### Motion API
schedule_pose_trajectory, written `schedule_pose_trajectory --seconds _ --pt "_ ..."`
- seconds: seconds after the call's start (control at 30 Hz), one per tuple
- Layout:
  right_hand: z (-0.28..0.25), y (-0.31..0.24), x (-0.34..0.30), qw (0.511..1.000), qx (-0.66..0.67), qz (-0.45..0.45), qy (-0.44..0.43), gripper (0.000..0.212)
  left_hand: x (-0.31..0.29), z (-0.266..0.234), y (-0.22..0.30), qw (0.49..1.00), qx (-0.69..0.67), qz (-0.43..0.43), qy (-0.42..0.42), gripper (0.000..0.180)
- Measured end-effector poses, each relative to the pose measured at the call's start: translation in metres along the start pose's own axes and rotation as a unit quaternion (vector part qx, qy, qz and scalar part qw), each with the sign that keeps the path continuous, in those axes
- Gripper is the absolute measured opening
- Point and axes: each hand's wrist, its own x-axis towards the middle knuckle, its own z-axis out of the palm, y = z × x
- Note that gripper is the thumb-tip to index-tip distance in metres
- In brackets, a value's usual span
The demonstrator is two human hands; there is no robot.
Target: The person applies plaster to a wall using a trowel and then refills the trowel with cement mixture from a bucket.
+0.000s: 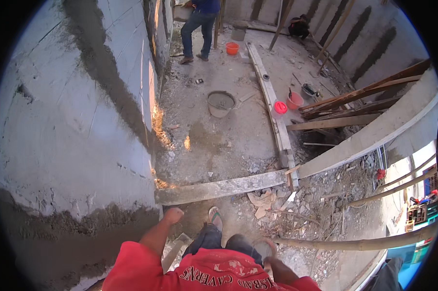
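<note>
My left hand [174, 215] hangs beside the foot of the plastered wall [83, 145], near a low concrete beam [219, 189]. Its fingers look curled in, and no tool shows in it. Low at the right of my body is my right hand [269, 262], beside my leg and a blurred foot. The fingers of that hand are hidden, so I cannot see whether it holds anything. One sandalled foot [215, 217] stands just short of the beam. Past the beam, a bucket of grey mortar [221, 101] sits on the floor, out of reach of both hands.
A long timber [267, 92] lies along the floor, with red buckets [294, 101] beside it. Slanting planks [369, 94] and a bamboo pole [355, 244] stand at the right. Rubble [282, 206] covers the ground. Two other people are farther off, one standing [199, 29], one crouching [299, 26].
</note>
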Motion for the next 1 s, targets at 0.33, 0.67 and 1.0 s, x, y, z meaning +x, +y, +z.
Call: schedule_pose_trajectory --seconds 0.33,0.67,1.0 --pt "-0.419 -0.004 0.043 0.974 -0.082 0.076 0.194 0.030 0.059 -0.119 0.047 0.931 -0.269 -0.134 0.207 0.027" --pt "-0.753 0.010 0.166 0.906 -0.257 -0.026 0.336 0.025 -0.174 0.091 -0.013 0.946 0.217 -0.105 -0.217 0.041" --pt "-0.884 0.027 0.363 0.956 -0.106 -0.085 0.258 0.029 -0.022 0.005 0.153 0.663 -0.481 -0.556 0.144 0.030"
